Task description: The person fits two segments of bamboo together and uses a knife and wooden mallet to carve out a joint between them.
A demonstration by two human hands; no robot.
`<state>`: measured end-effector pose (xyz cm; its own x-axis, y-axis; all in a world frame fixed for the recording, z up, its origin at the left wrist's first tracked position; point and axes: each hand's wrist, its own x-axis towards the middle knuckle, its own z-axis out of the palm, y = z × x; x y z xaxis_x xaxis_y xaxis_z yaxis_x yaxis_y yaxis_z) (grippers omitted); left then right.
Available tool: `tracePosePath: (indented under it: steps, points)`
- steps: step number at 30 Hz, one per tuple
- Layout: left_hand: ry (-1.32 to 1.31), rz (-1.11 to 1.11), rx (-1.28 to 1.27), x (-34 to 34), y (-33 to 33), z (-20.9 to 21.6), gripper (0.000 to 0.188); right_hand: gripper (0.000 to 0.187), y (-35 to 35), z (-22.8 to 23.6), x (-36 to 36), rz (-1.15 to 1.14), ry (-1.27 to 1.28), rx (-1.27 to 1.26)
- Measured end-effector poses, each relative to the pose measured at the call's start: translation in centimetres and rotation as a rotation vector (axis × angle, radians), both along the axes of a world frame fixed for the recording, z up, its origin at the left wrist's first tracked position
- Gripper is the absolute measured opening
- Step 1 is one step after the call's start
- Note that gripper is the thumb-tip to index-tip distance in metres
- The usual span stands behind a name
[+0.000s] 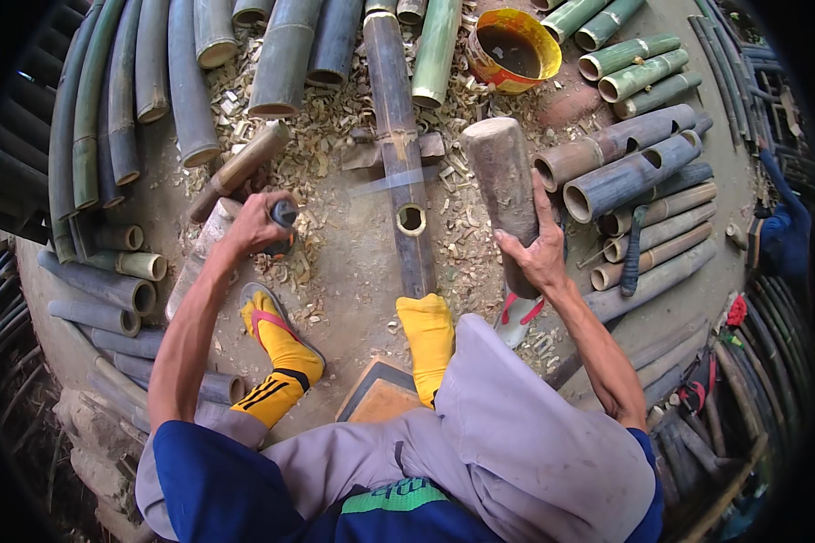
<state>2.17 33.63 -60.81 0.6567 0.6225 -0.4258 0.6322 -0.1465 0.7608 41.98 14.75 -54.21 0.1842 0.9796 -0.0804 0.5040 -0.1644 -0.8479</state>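
Observation:
My left hand (255, 223) is closed round a tool with a thick dark handle (284, 214); a bit of orange shows below it, and its working end is hidden. In my right hand (541, 246) is a stout wooden mallet (496, 167), a rough round log piece tilted up and away from me. Between the hands a dark bamboo pole (396, 118) runs away from me, resting across a wooden block (362, 156). A hole (411, 220) is cut in its upper side. My right foot, in a yellow sock (426, 330), is at its near end.
Pale wood chips (326, 136) litter the ground. Cut bamboo lengths (190, 100) lie far left, with more holed pieces (631, 176) at right. A dark-handled tool (635, 249) rests across them. A yellow bucket (513, 84) of dark liquid stands at the back.

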Motion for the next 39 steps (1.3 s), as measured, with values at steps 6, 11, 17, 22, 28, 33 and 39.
tracePosePath:
  steps: [6,11,17,22,28,33,39]
  points:
    - [0.353,-0.171,0.059,0.2,-0.6,-1.3,0.033,0.095,-0.6,2.2,-0.5,-0.029,0.125,-0.202]
    - [0.401,-0.168,0.186,0.0,-1.0,-2.0,0.036,0.099,-1.3,2.8,-2.4,-0.046,0.173,-0.114]
    - [0.433,-0.182,0.072,0.4,-0.3,-1.6,0.041,0.098,0.2,3.4,-2.2,0.17,0.143,-0.52]
    - [0.444,-0.187,0.041,0.5,-0.1,-1.6,0.044,0.101,-0.4,4.6,-3.5,-0.067,0.15,0.032]
    - [0.477,-0.232,0.035,0.1,0.4,-1.7,0.033,0.101,-2.3,0.7,-3.4,0.118,0.198,-0.377]
    - [0.232,-0.099,0.723,-0.8,-5.8,-0.3,0.034,0.1,-2.1,2.3,-2.8,-0.032,0.13,-0.17]
    - [0.355,-0.221,0.792,-0.9,-6.5,-1.1,0.044,0.101,-5.0,-0.3,-2.3,0.198,-0.136,0.287]
